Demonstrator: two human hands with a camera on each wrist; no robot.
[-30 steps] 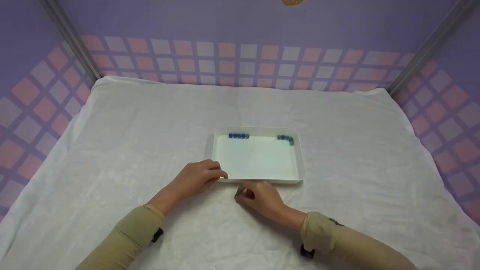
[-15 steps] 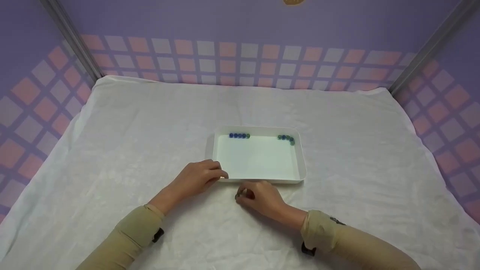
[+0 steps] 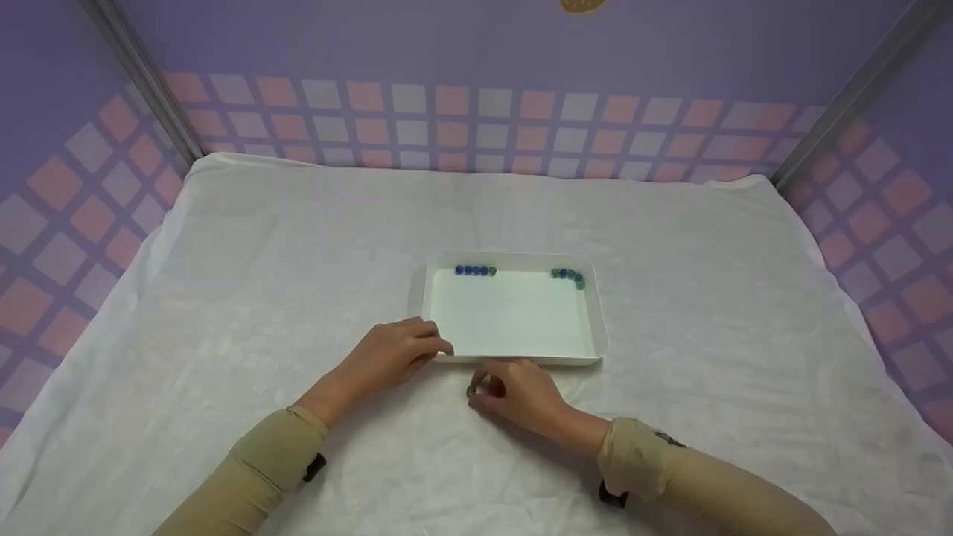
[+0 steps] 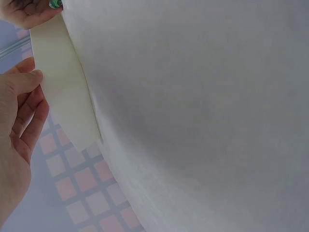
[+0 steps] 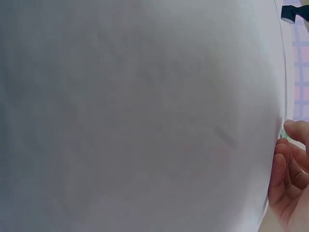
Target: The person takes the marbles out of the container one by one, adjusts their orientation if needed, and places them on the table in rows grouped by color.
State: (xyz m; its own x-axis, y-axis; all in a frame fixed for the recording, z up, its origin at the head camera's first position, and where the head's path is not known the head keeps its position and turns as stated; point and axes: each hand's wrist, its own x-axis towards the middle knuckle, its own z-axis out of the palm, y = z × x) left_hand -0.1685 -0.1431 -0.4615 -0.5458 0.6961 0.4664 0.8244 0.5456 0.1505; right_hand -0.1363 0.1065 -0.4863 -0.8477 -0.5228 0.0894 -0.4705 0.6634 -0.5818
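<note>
A shallow white tray (image 3: 514, 316) lies on the white cloth. My left hand (image 3: 394, 353) pinches its near rim by the left corner; thumb and fingers meet at the rim in the left wrist view. Just in front of the tray, my right hand (image 3: 517, 393) pinches a green glass marble (image 3: 471, 390) between thumb and fingertips, low over the cloth. That marble (image 4: 55, 4) also shows at the top of the left wrist view. Inside the tray, a row of blue marbles (image 3: 467, 270) ending in a green one lines the far wall. Blue and green marbles (image 3: 571, 275) bend round the far right corner.
White cloth (image 3: 298, 246) with slight wrinkles covers the table on all sides of the tray. Purple panels with pink and white squares (image 3: 450, 130) stand behind and at both sides. Grey posts (image 3: 141, 82) mark the two back corners.
</note>
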